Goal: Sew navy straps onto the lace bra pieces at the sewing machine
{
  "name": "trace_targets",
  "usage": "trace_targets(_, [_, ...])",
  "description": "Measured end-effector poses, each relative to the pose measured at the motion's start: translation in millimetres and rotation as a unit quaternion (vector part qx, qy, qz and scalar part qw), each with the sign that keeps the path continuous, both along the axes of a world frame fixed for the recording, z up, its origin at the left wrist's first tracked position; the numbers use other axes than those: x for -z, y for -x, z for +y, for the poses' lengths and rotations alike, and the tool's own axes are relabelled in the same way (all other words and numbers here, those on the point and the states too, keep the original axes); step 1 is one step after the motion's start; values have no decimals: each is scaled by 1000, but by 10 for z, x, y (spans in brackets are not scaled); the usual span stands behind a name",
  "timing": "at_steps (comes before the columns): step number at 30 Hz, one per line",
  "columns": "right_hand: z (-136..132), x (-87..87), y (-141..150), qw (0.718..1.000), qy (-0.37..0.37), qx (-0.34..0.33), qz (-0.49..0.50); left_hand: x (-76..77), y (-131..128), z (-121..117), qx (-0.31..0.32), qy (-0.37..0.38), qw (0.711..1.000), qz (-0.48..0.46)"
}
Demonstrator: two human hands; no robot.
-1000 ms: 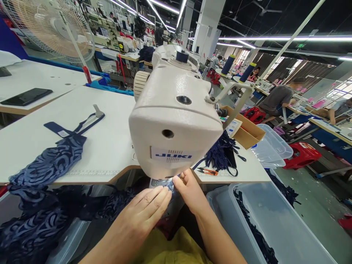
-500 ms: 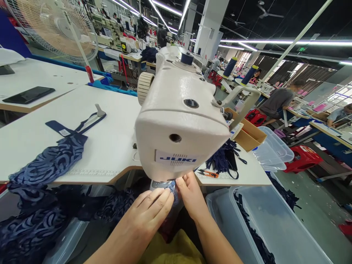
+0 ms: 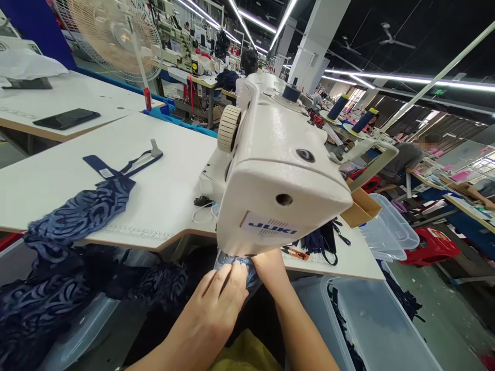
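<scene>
A white JUKI sewing machine point(image 3: 284, 185) fills the middle of the view, and its head hides the needle area. Under its front edge lies a piece of blue patterned lace fabric point(image 3: 252, 275) on the machine bed. My left hand point(image 3: 218, 296) grips this fabric from the near left side, with bent fingers pressed together on top and the thumb tucked below. Against the fabric's right side is my right hand point(image 3: 270, 268); its fingertips are hidden behind the machine head. More dark blue lace garment point(image 3: 83, 206) trails over the table's left edge.
Orange-handled thread snips point(image 3: 296, 253) and navy straps point(image 3: 319, 242) lie right of the machine. Clear plastic bins point(image 3: 386, 309) stand below the table edge. A phone point(image 3: 67, 118) rests on the left table near a fan point(image 3: 116, 36). Thread cones point(image 3: 363, 121) stand behind.
The view has turned, so the machine and table appear further right. My right hand has moved further under the machine head, hiding its fingers. My left hand stays on the fabric.
</scene>
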State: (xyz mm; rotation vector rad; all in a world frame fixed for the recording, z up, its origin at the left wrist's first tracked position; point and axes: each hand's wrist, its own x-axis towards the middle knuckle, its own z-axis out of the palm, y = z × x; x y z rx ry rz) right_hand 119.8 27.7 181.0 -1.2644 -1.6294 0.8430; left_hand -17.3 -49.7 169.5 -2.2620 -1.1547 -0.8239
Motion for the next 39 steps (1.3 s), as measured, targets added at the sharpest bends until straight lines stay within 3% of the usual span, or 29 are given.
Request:
trace_targets(5, [24,-85,27,999,-5,-17,48,-9,-12,11,-17,-4,1000,18])
trace_targets(19, [108,-155,67,999,-22,-23,-3,57,-150,6,-53,3,998,-20])
trace_targets(27, [136,-23,43,1000,-22,14,-12,38,-178,-20,-70,18,997,-21])
trace_targets(32, [160,102,24,999,-20,3,-28,7,-124,-20,-90,4,996,6])
trace_targets(39, [148,56,43,998,-57,-1,-22,-24,-68,-5,-84,-12,996,-37])
